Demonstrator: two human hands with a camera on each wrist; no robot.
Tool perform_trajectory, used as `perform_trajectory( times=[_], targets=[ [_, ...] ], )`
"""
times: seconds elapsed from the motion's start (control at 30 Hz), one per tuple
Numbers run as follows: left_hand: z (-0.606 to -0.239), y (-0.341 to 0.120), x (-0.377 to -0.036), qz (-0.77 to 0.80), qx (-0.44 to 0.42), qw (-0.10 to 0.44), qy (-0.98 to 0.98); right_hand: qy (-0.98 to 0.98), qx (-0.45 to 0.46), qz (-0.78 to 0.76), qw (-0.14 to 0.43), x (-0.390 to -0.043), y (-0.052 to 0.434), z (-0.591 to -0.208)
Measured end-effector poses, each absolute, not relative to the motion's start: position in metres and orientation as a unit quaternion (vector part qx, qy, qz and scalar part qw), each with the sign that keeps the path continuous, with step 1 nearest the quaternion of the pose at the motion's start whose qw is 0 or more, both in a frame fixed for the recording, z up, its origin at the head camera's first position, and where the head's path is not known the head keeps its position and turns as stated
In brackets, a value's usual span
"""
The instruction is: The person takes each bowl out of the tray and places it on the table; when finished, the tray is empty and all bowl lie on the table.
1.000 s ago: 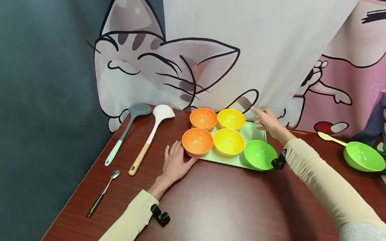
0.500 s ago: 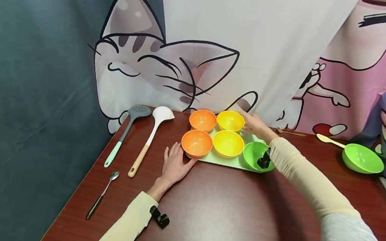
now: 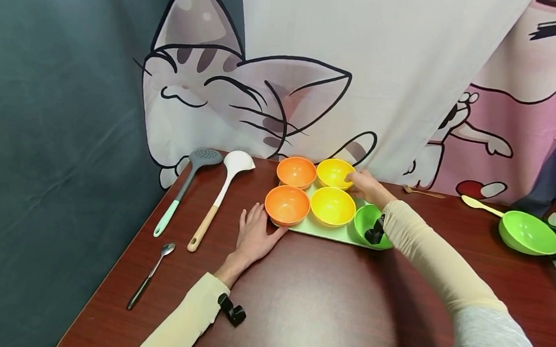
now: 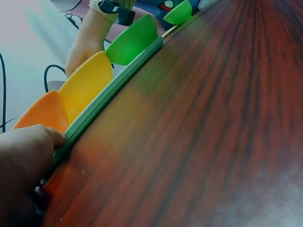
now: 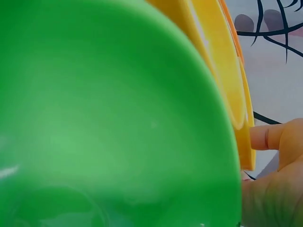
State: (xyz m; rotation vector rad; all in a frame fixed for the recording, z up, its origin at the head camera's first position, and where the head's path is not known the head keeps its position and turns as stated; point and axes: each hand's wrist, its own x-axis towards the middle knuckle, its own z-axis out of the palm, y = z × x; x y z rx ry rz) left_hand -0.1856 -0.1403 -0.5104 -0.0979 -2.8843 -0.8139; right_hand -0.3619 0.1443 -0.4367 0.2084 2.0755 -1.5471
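A light green tray (image 3: 324, 231) holds two orange bowls (image 3: 287, 205), two yellow bowls and a green bowl (image 3: 364, 218). My right hand (image 3: 362, 184) reaches over the tray, and its fingers close on the right rim of the back yellow bowl (image 3: 332, 172). In the right wrist view one finger (image 5: 267, 137) lies just behind the yellow bowl's rim (image 5: 227, 85), with the green bowl (image 5: 104, 132) filling the foreground. My left hand (image 3: 253, 234) lies flat on the table, fingers straight, against the tray's front left corner. Its thumb (image 4: 28, 156) touches the tray edge (image 4: 118, 87).
Left of the tray lie a grey slotted spoon (image 3: 189, 185), a white ladle (image 3: 222, 191) and a metal spoon (image 3: 151, 275). Another green bowl (image 3: 528, 232) and a pale yellow spoon (image 3: 479, 203) sit at the far right. A cartoon curtain hangs behind the brown table (image 3: 321, 307).
My right hand has moved left across the back of the tray, from beyond its far right corner to the back yellow bowl's rim. The left hand has stayed put.
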Motion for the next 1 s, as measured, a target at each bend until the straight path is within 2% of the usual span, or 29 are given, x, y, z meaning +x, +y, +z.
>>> perform_trajectory(
  times=[0.43, 1.0],
  targets=[
    [-0.512, -0.141, -0.186, -0.267, -0.031, 0.072, -0.96, 0.772, 0.086, -0.576, 0.255, -0.363, 0.151, -0.438],
    [-0.51, -0.14, -0.184, -0.274, -0.031, 0.068, -0.959, 0.732, 0.147, -0.637, 0.192, -0.361, 0.174, -0.419]
  ],
)
